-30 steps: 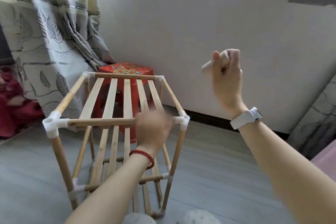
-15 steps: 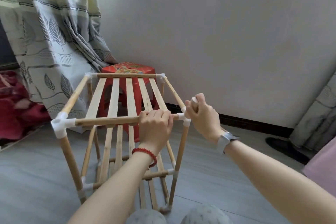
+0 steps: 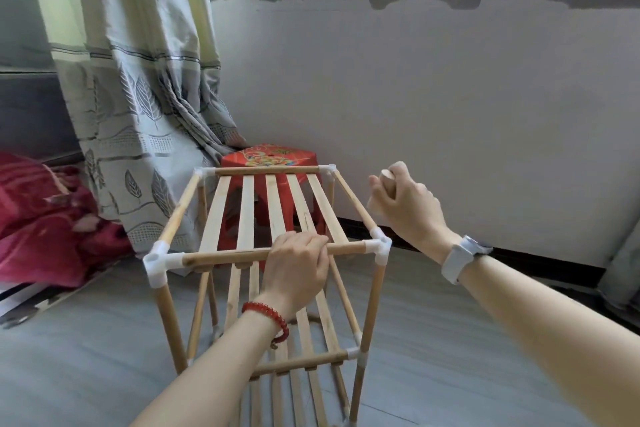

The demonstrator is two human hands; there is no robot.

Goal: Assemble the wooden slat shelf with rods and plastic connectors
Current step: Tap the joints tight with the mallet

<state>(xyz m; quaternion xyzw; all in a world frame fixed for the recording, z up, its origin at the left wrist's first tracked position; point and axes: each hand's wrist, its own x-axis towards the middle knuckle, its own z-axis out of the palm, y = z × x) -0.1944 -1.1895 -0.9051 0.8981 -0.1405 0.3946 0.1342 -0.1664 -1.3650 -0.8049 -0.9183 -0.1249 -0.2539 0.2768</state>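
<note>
The wooden slat shelf [image 3: 277, 204] stands upright on the floor, its rods joined by white plastic connectors, with slatted tiers at the top and lower down. My left hand [image 3: 296, 270] grips the near top rod [image 3: 225, 257] right of its middle. My right hand [image 3: 403, 204] is raised a little above and to the right of the near right corner connector [image 3: 379, 248], closed around a short pale wooden piece [image 3: 387, 176] whose end sticks out of the fist. The hand is apart from the shelf.
A red plastic stool [image 3: 268, 158] stands behind the shelf against the white wall. A grey leaf-patterned curtain [image 3: 138, 97] hangs at the left, with red bedding [image 3: 41, 218] beside it. Grey floor surrounds the shelf.
My right hand came down onto the near right corner connector half a second ago and has now lifted off it, up and to the right. My left hand stayed on the near top rod.
</note>
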